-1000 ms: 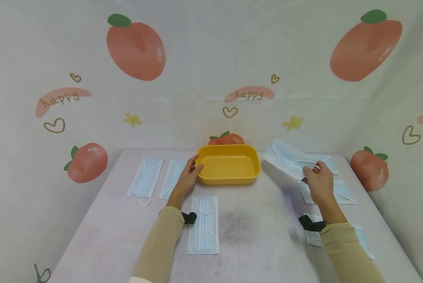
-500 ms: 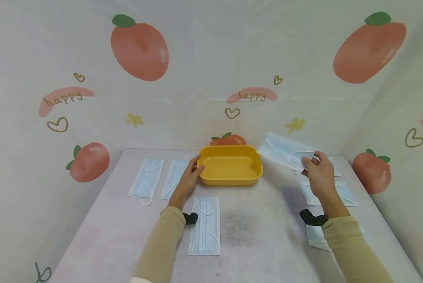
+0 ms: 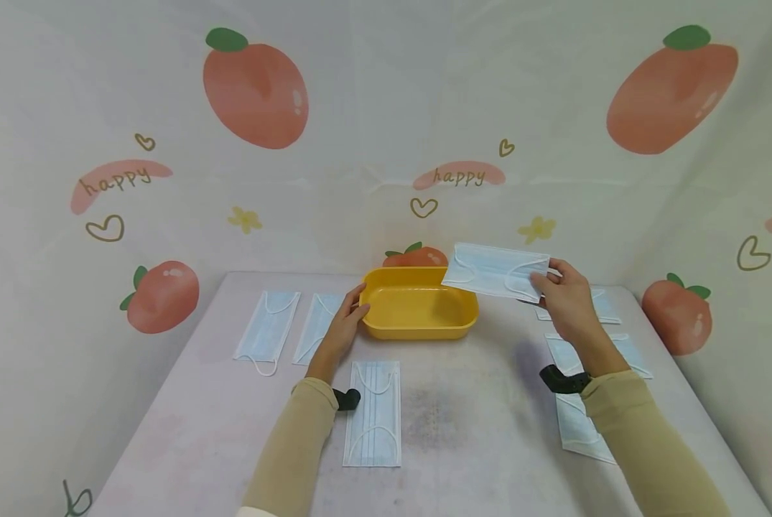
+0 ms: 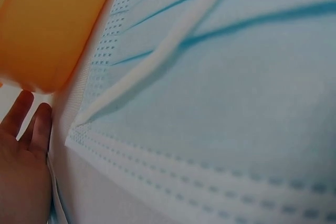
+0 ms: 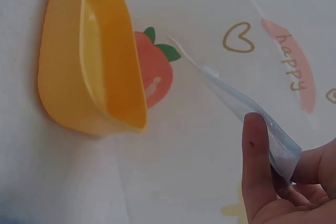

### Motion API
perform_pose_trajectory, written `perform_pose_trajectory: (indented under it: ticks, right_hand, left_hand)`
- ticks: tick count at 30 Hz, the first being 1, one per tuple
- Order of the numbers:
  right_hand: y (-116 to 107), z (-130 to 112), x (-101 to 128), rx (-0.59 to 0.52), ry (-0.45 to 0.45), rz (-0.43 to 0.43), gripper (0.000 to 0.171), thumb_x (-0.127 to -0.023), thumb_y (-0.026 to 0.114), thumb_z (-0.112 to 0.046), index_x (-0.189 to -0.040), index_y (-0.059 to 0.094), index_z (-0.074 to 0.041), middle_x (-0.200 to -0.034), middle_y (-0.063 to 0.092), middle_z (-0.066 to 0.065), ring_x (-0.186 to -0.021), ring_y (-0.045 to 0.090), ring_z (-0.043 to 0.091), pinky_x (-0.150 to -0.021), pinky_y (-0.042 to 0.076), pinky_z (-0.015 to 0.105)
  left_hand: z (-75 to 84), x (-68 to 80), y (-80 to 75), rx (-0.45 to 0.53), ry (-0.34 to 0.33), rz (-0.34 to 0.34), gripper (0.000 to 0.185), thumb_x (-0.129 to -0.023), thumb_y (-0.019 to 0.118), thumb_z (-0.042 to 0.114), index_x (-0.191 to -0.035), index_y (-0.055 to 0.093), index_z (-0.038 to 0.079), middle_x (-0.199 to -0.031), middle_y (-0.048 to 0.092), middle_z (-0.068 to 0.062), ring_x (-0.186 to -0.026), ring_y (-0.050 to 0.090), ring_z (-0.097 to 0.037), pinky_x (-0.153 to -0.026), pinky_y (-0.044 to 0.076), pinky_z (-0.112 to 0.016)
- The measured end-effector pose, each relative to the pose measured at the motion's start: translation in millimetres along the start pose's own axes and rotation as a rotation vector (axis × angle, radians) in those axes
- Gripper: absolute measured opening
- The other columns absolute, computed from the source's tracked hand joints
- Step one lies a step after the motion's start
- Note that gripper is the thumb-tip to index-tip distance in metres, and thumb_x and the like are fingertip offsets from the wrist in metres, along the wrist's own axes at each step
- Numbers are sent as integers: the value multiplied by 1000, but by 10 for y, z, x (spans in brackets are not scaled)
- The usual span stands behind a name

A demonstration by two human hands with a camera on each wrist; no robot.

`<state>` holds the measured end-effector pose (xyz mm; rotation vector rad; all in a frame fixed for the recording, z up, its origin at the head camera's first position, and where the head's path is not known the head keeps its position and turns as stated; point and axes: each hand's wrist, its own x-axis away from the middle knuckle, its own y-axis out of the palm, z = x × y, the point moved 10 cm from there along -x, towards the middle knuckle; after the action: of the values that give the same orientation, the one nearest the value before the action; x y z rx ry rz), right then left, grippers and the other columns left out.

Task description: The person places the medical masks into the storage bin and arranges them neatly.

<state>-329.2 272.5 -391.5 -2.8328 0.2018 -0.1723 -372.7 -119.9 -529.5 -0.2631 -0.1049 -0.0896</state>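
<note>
My right grip (image 3: 569,303) pinches a pale blue face mask (image 3: 489,271) by its right end, thumb on the near face and fingers behind, and holds it in the air with its white ear loops showing. From the head view, its left end overlaps the back right corner of a yellow tray (image 3: 418,333); the right wrist view shows it nearly edge-on, apart from that tray.

At the other end, my left grip (image 3: 340,332) holds the tray's left side, thumb at the rim nearer me and fingers farther back. The tray sits upright toward the back of the pale table (image 3: 470,445), its floor in plain sight.

More masks lie flat around it. To the left are an outer mask (image 3: 267,327) and an inner mask (image 3: 312,327), the latter partly hidden by my hand and forearm. A pleated mask (image 3: 374,420) lies lengthwise in front of the tray, just beside my left forearm. On the right, a back mask (image 3: 608,307), a middle mask (image 3: 628,353) and a front mask (image 3: 582,434) form a column, each partly covered by my right hand or arm.

Tan sleeves (image 3: 295,441) cover both forearms. Behind the table hangs a white backdrop (image 3: 360,108) printed with red fruit, hearts and "happy."
</note>
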Motion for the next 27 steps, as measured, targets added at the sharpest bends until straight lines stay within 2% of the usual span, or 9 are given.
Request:
perform_pose_trajectory:
  ticks: [2,4,7,9,15,22,27]
  right_hand:
    - [58,-36,-36,8,-1,-15,58,-108,49,-27,-158,30,-7,-152,48,21,-101,65,3,-78,58,13]
    - [124,-67,-76,-1,-5,-30,57,-108,48,-24,-159,28,-6,-154,47,23,-113,66,16,-80,59,15]
    - [230,-84,-140,-7,-3,-52,58,-108,48,-20,-160,26,-5,-155,44,24,-129,59,35,-82,60,20]
    - [308,-86,-180,-14,-5,-68,58,-108,48,-17,-160,26,-5,-156,43,25,-133,56,42,-84,60,26]
    - [527,-45,-286,16,14,-109,58,-108,49,-16,-160,26,-5,-155,44,25,-132,56,44,-91,58,37]
    - [760,-10,-357,44,56,-130,57,-108,49,-15,-160,27,-6,-152,46,23,-130,59,39,-91,58,34]
    - [932,1,-390,20,73,-146,55,-107,49,-14,-158,29,-6,-148,49,23,-127,62,39,-93,59,37]
  left_hand:
    - [3,1,-1,1,-2,-1,50,-106,47,36,-154,36,43,-164,34,-2,-146,38,-31,-127,27,-54]
    - [4,3,-3,3,-6,-2,50,-106,48,37,-154,35,44,-164,34,-2,-146,37,-31,-127,26,-55]
    - [-1,2,-7,11,-12,1,50,-106,48,37,-154,35,45,-163,34,-4,-147,36,-31,-127,26,-55]
    - [-9,2,-8,16,-17,2,50,-106,48,37,-154,35,45,-162,35,-5,-148,36,-32,-127,25,-55]
    - [-21,1,4,28,-20,1,50,-106,48,35,-154,35,45,-162,35,-6,-148,36,-32,-127,23,-57]
    - [-15,12,8,24,-22,4,50,-106,48,38,-153,35,46,-161,36,-6,-148,37,-31,-127,22,-58]
    - [-23,2,5,32,-19,5,50,-106,48,39,-153,35,46,-161,35,-6,-148,36,-32,-128,23,-57]
